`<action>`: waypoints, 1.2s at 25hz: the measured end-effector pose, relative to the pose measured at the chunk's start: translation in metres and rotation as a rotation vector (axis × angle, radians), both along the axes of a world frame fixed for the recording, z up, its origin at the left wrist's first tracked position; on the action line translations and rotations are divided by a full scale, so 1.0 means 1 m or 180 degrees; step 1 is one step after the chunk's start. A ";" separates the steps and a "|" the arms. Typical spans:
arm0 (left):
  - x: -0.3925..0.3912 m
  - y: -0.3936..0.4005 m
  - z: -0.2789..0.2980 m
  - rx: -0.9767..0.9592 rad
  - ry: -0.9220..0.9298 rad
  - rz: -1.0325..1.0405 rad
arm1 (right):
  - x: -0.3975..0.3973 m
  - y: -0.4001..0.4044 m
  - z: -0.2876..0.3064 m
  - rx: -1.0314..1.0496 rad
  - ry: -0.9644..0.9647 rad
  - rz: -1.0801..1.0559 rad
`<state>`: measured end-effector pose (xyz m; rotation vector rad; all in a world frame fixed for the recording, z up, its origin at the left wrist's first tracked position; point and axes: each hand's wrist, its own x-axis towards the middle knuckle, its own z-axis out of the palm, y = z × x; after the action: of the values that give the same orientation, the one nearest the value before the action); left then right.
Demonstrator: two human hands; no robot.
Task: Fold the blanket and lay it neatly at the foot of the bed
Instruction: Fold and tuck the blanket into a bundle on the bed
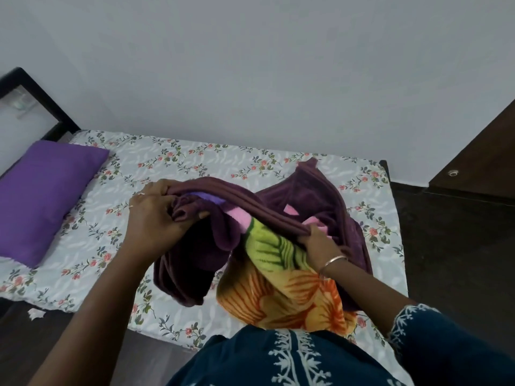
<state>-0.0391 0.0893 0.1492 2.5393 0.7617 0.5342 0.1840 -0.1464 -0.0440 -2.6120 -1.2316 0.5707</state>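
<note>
Standing at the long side of a bed [156, 168] that fills the middle of the frame, a person gathers a half-bunched blanket [281, 271], maroon-edged with a large orange-and-green floral print, lifted just above the flowered sheet at centre right. Part of the blanket trails on the mattress toward the right end, apparently the foot, since a purple pillow [41, 199] lies at the left. The left hand [156, 215], centre frame, has its fingers clenched on the maroon border, while the right hand [320, 243], lower and to the right, pinches the same border further along. The two grips seem meant to stretch one edge straight, so corners can be matched before a first fold; folding appears barely begun.
</note>
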 end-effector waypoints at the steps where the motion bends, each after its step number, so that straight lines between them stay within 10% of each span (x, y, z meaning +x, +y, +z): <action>1: -0.001 -0.001 -0.002 -0.0006 0.0011 0.0006 | -0.008 0.000 -0.004 0.0064 0.0124 0.0070; 10: -0.017 -0.003 -0.006 -0.0337 -0.0285 0.0152 | -0.038 0.048 0.065 0.1359 0.1002 0.0561; 24: -0.018 0.006 0.004 -0.0795 -0.0842 0.0499 | -0.040 -0.031 -0.006 0.0009 0.0191 0.0408; 30: -0.033 0.028 -0.020 -0.0440 -0.0258 0.0810 | 0.014 -0.058 0.059 0.1269 -0.0996 -0.0588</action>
<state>-0.0721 0.1176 0.1293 2.2940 1.0612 0.6384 0.1978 -0.2047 0.0146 -2.4843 -1.0332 -0.1145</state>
